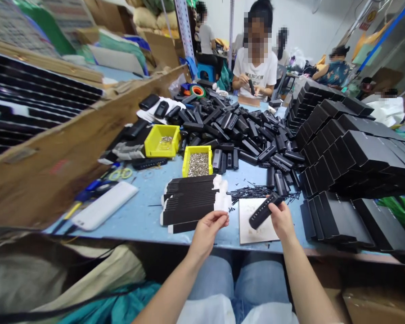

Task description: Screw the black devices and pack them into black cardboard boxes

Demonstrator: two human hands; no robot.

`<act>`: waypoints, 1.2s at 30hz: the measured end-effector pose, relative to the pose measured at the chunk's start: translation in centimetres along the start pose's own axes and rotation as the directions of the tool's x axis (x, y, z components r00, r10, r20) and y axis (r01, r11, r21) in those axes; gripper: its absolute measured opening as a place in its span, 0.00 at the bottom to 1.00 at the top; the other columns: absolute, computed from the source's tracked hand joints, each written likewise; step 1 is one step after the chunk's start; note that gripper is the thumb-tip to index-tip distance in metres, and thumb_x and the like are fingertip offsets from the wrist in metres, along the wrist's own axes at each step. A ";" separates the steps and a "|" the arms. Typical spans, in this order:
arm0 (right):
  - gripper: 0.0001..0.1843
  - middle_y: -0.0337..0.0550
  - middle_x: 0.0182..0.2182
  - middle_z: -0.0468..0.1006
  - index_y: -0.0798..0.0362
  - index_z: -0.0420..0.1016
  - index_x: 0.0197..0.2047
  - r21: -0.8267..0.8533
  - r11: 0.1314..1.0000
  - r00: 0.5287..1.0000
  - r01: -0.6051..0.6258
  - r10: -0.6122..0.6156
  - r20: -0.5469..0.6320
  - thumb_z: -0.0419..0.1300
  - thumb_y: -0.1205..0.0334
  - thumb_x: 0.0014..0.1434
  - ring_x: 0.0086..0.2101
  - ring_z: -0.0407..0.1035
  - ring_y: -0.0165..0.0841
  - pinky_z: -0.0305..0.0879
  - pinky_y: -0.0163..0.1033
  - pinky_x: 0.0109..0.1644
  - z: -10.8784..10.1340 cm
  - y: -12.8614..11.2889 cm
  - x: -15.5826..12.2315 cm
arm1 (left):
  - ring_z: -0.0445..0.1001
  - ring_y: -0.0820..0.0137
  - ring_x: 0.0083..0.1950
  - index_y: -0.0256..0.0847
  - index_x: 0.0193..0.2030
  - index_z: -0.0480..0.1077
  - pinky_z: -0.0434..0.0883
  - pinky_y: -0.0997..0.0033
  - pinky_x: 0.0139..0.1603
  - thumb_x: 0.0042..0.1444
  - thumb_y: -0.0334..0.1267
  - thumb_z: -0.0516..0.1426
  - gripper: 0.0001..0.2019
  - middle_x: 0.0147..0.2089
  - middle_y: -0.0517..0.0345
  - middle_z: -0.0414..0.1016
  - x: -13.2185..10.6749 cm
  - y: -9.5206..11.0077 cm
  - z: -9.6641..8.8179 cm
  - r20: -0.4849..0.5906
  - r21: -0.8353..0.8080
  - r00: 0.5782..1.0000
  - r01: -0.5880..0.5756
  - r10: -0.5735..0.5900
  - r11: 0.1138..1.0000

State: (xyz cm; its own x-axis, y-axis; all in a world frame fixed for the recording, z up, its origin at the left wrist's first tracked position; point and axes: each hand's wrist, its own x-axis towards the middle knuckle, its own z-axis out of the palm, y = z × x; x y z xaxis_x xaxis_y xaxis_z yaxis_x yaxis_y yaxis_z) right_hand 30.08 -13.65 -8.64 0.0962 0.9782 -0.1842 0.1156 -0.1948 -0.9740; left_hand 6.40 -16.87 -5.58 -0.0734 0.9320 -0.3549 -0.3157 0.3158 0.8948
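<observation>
My right hand [282, 221] grips a long black plastic case [263, 212] with a row of small marks along one side. The case is tilted above a white square board [253, 236]. To the left, my left hand [209, 228] is closed in a pinch, and whatever may be between its fingertips is too small to make out. Just beyond that hand lies a stack of flat black cartons [185, 202] with white end flaps. Thin black strips [249, 192] are scattered behind the board.
A large heap of black cases [222, 121] covers the middle. Two yellow bins, one with small metal parts [198, 164], stand before it. Black boxes [364, 153] are piled at right. A white power bank-like block [104, 207] lies left. A person [256, 67] sits opposite, holding a black piece.
</observation>
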 end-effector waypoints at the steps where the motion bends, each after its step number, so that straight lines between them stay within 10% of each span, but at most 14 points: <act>1: 0.45 0.48 0.49 0.64 0.65 0.58 0.62 -0.015 1.000 1.000 0.022 -0.022 -0.019 0.54 0.38 0.51 0.44 0.61 0.07 0.63 0.14 0.52 0.5 -0.1 0.1 | 0.72 0.74 0.32 0.32 0.34 0.77 0.72 0.77 0.38 0.41 0.42 0.69 0.17 0.31 0.52 0.76 0.0 0.1 0.3 0.014 0.008 1.000 -0.005 0.005 1.000; 10: 0.31 0.41 0.51 0.61 0.52 0.67 0.58 -0.493 0.833 0.934 0.252 -0.076 0.349 0.54 0.46 0.54 0.50 0.57 0.06 0.60 0.12 0.59 -0.1 1.3 -1.6 | 0.72 0.75 0.32 0.34 0.36 0.75 0.71 0.78 0.39 0.45 0.41 0.67 0.14 0.32 0.56 0.75 0.2 2.0 -1.4 -0.036 0.064 0.992 -0.122 0.124 0.990; 15: 0.41 0.44 0.45 0.64 0.62 0.54 0.56 0.065 0.991 0.993 0.112 -0.109 -0.052 0.57 0.43 0.47 0.42 0.60 0.05 0.63 0.14 0.49 -0.2 -2.8 -1.9 | 0.72 0.76 0.33 0.34 0.35 0.74 0.70 0.78 0.39 0.48 0.38 0.66 0.10 0.32 0.56 0.74 -0.4 0.5 0.0 0.055 0.050 0.993 -0.106 0.103 0.993; 19: 0.31 0.39 0.35 0.62 0.67 0.44 0.42 0.537 0.822 0.980 0.191 -0.129 -0.151 0.48 0.46 0.50 0.37 0.60 0.05 0.68 0.24 0.52 3.5 -7.4 -1.8 | 0.71 0.76 0.33 0.35 0.34 0.71 0.70 0.78 0.38 0.47 0.36 0.66 0.11 0.32 0.58 0.73 -1.1 -0.4 2.2 0.085 -0.005 0.989 -0.124 0.124 0.992; 25: 0.29 0.36 0.21 0.47 0.69 0.37 0.36 0.629 0.760 0.981 0.162 -0.053 -0.189 0.46 0.50 0.49 0.27 0.52 0.04 0.60 0.18 0.36 6.8 -7.7 -2.4 | 0.71 0.76 0.32 0.36 0.34 0.64 0.69 0.79 0.36 0.44 0.33 0.67 0.16 0.29 0.61 0.71 -1.6 0.0 2.9 0.095 -0.026 0.986 -0.131 0.133 0.991; 36: 0.30 0.34 0.20 0.49 0.69 0.39 0.35 0.621 0.781 0.979 0.060 0.075 -0.189 0.46 0.47 0.48 0.23 0.52 0.06 0.59 0.19 0.34 7.0 -5.6 -2.6 | 0.74 0.70 0.36 0.37 0.36 0.62 0.72 0.69 0.42 0.51 0.38 0.63 0.13 0.33 0.56 0.73 -2.3 -1.9 2.2 0.112 0.243 0.973 -0.224 0.202 0.944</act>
State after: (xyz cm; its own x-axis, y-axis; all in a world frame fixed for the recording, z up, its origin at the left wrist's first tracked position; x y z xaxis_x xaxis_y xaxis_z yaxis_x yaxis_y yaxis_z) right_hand 22.22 -14.60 -3.67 0.2894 0.9296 -0.2283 -0.5183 -0.0483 -0.8538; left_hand 9.28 -19.20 -5.84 -0.0289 0.9905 -0.1343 -0.0515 0.1327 0.9898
